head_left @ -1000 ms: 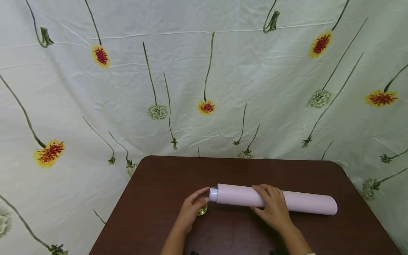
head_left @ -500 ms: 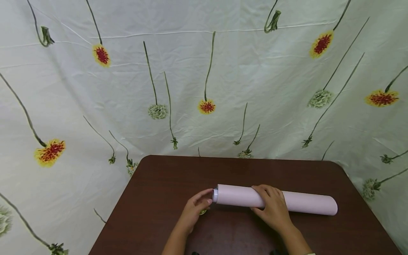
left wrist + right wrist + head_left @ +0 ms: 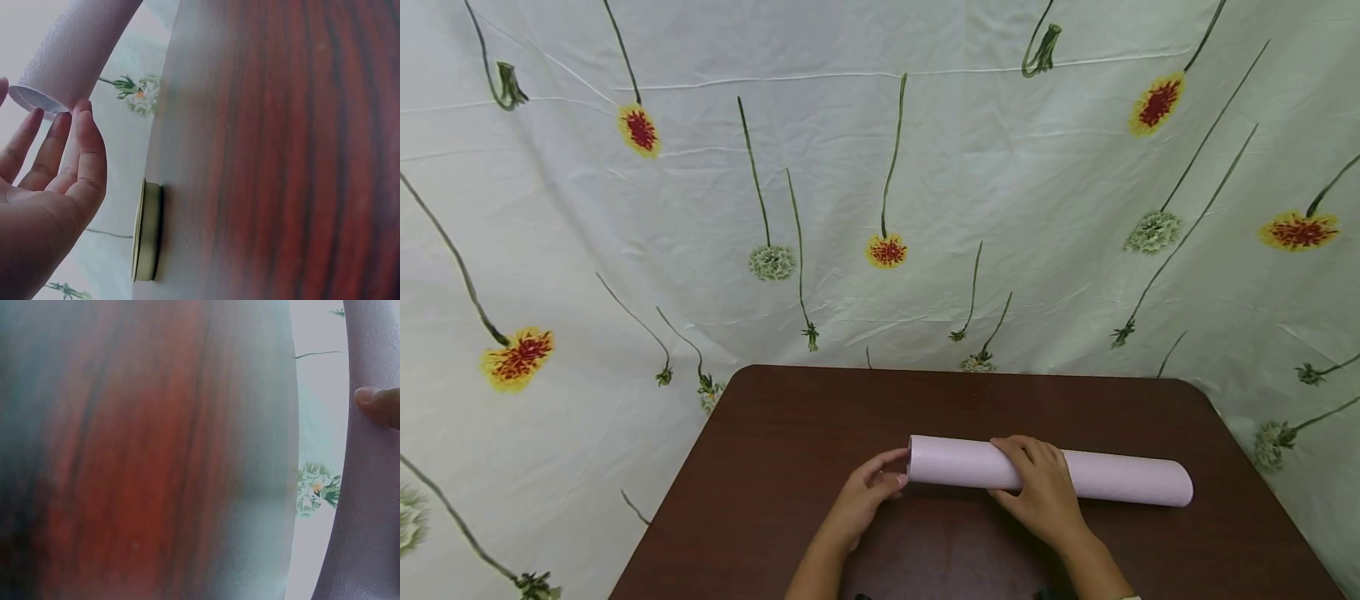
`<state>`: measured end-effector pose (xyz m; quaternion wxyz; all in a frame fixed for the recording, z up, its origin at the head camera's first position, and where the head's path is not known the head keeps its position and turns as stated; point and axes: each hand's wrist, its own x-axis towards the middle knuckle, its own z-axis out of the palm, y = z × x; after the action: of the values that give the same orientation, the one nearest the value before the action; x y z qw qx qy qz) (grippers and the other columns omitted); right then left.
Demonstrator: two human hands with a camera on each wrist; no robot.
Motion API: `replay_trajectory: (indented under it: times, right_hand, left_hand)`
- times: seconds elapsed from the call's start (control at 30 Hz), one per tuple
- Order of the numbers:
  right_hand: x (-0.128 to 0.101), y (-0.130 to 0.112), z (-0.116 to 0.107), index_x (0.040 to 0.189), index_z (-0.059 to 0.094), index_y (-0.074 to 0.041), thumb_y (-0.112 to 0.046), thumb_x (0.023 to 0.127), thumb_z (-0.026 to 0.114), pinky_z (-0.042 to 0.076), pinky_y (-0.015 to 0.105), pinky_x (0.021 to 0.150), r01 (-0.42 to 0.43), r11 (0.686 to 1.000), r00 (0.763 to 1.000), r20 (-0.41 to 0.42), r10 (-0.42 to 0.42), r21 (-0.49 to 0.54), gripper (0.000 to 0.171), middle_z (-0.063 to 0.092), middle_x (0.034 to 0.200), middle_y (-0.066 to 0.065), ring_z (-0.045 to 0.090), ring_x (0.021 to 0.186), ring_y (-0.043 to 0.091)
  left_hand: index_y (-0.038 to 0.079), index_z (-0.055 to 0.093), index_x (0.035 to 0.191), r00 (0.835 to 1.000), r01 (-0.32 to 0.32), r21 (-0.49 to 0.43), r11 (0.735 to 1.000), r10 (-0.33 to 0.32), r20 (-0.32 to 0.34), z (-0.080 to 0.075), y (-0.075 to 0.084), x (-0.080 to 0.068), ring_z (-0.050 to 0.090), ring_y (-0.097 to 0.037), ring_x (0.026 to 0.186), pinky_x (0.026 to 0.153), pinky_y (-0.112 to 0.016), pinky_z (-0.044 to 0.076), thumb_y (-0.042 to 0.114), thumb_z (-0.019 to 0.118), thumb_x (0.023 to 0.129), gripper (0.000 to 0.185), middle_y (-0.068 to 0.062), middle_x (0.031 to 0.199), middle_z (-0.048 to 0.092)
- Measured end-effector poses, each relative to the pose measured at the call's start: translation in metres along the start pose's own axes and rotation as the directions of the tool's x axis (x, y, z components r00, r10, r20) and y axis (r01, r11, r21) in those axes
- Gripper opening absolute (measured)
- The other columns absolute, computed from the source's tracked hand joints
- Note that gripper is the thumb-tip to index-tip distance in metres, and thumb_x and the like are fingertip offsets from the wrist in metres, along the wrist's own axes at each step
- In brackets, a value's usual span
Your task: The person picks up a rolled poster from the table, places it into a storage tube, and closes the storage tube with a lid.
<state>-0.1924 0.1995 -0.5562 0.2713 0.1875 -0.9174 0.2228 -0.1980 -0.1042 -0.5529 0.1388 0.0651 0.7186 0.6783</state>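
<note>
I am holding a pale pink tube (image 3: 955, 463) crosswise above the dark wooden counter (image 3: 820, 417), my right hand (image 3: 1047, 492) clamping its grip around the middle — thumb pressing the near side, fingers curving over the far side. My left hand (image 3: 867, 493) is touching the tube's open left end, its grip standing apart, the fingertips (image 3: 36, 115) meeting the rim. Near that hand, a low, round gold piece (image 3: 149, 232) is sitting on the counter — and beyond, a flowered cloth (image 3: 835, 125) is hanging.
</note>
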Motion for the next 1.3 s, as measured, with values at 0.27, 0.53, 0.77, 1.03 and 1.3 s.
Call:
replay_trajectory:
  times: [0.27, 0.53, 0.77, 1.03, 1.3]
  right_hand:
    - [0.001, -0.001, 0.000, 0.131, 0.064, -0.019, -0.026, 0.055, 0.100, 0.036, 0.048, 0.100, 0.003, 1.000, 1.000, 0.003, -0.003, 0.004, 0.084, 0.063, 0.118, 0.004, 0.060, 0.111, 0.029]
    - [0.000, -0.003, 0.001, 0.131, 0.064, -0.019, -0.025, 0.055, 0.100, 0.036, 0.048, 0.100, 0.018, 1.000, 1.000, 0.000, -0.018, 0.009, 0.084, 0.063, 0.118, 0.004, 0.060, 0.110, 0.029]
    - [0.000, -0.003, 0.001, 0.130, 0.065, -0.020, -0.025, 0.054, 0.101, 0.036, 0.048, 0.100, 0.011, 1.000, 1.000, 0.006, -0.011, 0.005, 0.085, 0.063, 0.117, 0.004, 0.061, 0.110, 0.029]
    - [0.002, -0.003, 0.000, 0.129, 0.065, -0.019, -0.025, 0.054, 0.100, 0.037, 0.048, 0.099, 0.016, 1.000, 1.000, 0.004, -0.016, 0.000, 0.083, 0.064, 0.116, 0.005, 0.061, 0.109, 0.030]
    - [0.004, -0.002, -0.004, 0.130, 0.065, -0.018, -0.025, 0.055, 0.100, 0.037, 0.048, 0.098, 0.025, 1.000, 1.000, 0.003, -0.025, 0.007, 0.082, 0.064, 0.116, 0.005, 0.061, 0.109, 0.030]
  left_hand:
    - [0.015, 0.057, 0.143, 1.000, 0.017, 0.018, 1.000, -0.017, 0.014, 0.002, 0.001, 0.000, 0.066, -0.032, 0.107, 0.097, -0.039, 0.049, 0.029, 0.068, 0.095, 0.051, -0.014, 0.118, 0.071]
    - [0.004, 0.053, 0.144, 1.000, -0.006, 0.026, 1.000, 0.005, 0.030, 0.006, 0.003, -0.002, 0.068, -0.034, 0.107, 0.098, -0.041, 0.052, 0.023, 0.068, 0.095, 0.055, -0.021, 0.120, 0.071]
    - [0.004, 0.052, 0.145, 0.999, 0.013, 0.046, 0.999, -0.016, 0.049, 0.008, 0.005, -0.005, 0.067, -0.031, 0.111, 0.100, -0.043, 0.051, 0.028, 0.068, 0.095, 0.058, -0.017, 0.124, 0.070]
    - [0.001, 0.052, 0.144, 0.998, -0.014, 0.072, 0.997, 0.010, 0.058, 0.006, 0.008, -0.007, 0.067, -0.025, 0.112, 0.102, -0.047, 0.051, 0.025, 0.067, 0.096, 0.056, -0.020, 0.128, 0.068]
    - [0.012, 0.060, 0.139, 0.998, -0.045, 0.078, 0.996, 0.042, 0.040, -0.008, 0.009, -0.006, 0.064, -0.027, 0.120, 0.095, -0.035, 0.052, 0.019, 0.066, 0.096, 0.043, -0.016, 0.134, 0.065]
